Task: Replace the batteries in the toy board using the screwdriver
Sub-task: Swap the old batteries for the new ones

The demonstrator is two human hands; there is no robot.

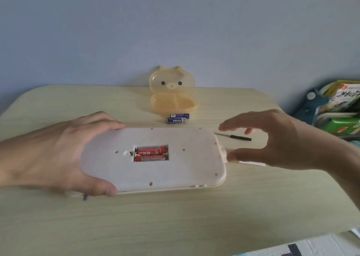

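Note:
The white toy board [175, 170] lies face down on the pale wooden table [175, 216]. Its battery compartment is uncovered and holds two red batteries [151, 154]. My left hand [58, 154] grips the board's left end, thumb on the near edge and fingers over the far edge. My right hand [276, 139] hovers at the board's right end with fingers spread, the thumb close to a small tab there. Two blue batteries [177, 118] lie side by side behind the board. A thin black-handled screwdriver [233, 136] rests on the table under my right hand's fingers.
An open orange bear-shaped plastic case [173, 92] stands at the table's far edge against a blue wall. Books and a teal object [335, 107] are piled off the right side. A patterned floor mat [292, 248] shows at the bottom right.

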